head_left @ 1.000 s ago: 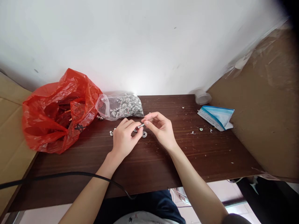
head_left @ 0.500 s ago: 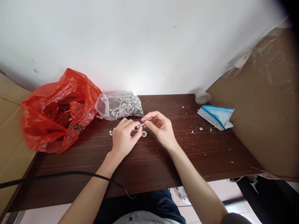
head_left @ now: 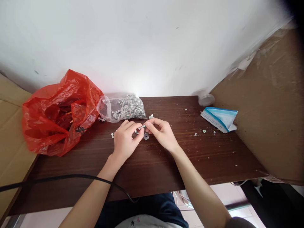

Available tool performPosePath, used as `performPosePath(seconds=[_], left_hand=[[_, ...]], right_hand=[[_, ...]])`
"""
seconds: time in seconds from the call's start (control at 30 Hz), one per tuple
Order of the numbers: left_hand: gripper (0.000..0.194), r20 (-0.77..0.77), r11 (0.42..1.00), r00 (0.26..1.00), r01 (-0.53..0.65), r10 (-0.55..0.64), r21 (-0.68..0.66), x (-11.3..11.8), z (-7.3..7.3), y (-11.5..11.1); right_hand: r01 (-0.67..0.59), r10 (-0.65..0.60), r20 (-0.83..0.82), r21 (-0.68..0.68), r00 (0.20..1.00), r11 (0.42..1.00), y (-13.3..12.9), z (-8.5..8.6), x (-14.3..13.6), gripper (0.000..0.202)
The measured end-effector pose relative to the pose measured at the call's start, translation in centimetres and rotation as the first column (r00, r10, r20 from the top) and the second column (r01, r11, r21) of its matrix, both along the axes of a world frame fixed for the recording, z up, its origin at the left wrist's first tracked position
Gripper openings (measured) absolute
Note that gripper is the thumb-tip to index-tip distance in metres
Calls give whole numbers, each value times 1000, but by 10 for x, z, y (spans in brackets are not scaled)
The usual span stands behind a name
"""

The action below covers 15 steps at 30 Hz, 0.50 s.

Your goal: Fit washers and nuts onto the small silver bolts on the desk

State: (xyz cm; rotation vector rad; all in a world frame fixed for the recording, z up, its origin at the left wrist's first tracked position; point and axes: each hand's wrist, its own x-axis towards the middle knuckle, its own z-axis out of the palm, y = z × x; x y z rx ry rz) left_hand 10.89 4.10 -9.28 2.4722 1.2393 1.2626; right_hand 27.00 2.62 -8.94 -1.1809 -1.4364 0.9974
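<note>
Fingers closed, my left hand (head_left: 125, 137) pinches a thin, small metal piece (head_left: 142, 127), seen nearly edge-on, perhaps a washer. My right hand (head_left: 162, 133) has its thumb and forefinger closed on the piece's right end. A round metal washer (head_left: 146, 136) with a dark centre hole lies on the table just below the fingertips. Beyond the right fingers sits a small whitish piece (head_left: 151, 116). Behind my hands, a clear plastic bag (head_left: 129, 107) lies on its side, filled with many small shiny metal parts.
A red plastic bag (head_left: 87, 85) stands open at the left. On the right are a blue-and-white packet (head_left: 219, 118) and a clear round container (head_left: 206, 98). Small white scraps dot the brown table (head_left: 190, 164). A black cable (head_left: 71, 176) crosses over my left forearm.
My right fingers have lowered and curled in closer around the metal piece. The whitish piece behind them now shows. My left hand has barely moved.
</note>
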Motion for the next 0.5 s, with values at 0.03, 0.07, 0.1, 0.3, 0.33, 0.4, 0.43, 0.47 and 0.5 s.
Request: performPosePath(seconds=[0.03,0.07,0.1,0.3,0.33,0.4,0.43,0.47,0.5], left_hand=[[10,0,1000,1000,-3,3,-4,0,0,0],[11,-2,1000,1000,-6,6,-9,0,0,0],[11,-3,1000,1000,-10,10,-15,0,0,0],[11,-2,999,1000,-15,15,-30,0,-1,0],[11,-1,1000,1000,-13,13,-28,0,-1,1],[10,5,1000,1000,-12,12,-24,-1,-2,2],[9,9,1000,1000,-14,14,-22,-1,-3,2],[9,13,1000,1000,-17,17,-20,-1,-3,2],[9,17,1000,1000,-19,19,-19,-1,-3,3]], right_hand=[[-5,6,-21,6,1000,1000,0,0,0,28],[-10,11,-41,11,999,1000,0,0,-1,27],[-16,17,-58,16,998,1000,0,-1,-1,26],[-1,10,-94,95,995,995,1,-4,-2,18],[16,-6,-100,104,995,994,1,-4,-1,16],[58,-45,-116,105,992,993,2,-3,0,15],[80,-68,-120,97,990,992,2,-3,1,15],[99,-89,-114,84,989,991,3,-3,2,15],[115,-108,-94,70,990,991,4,-3,4,15]])
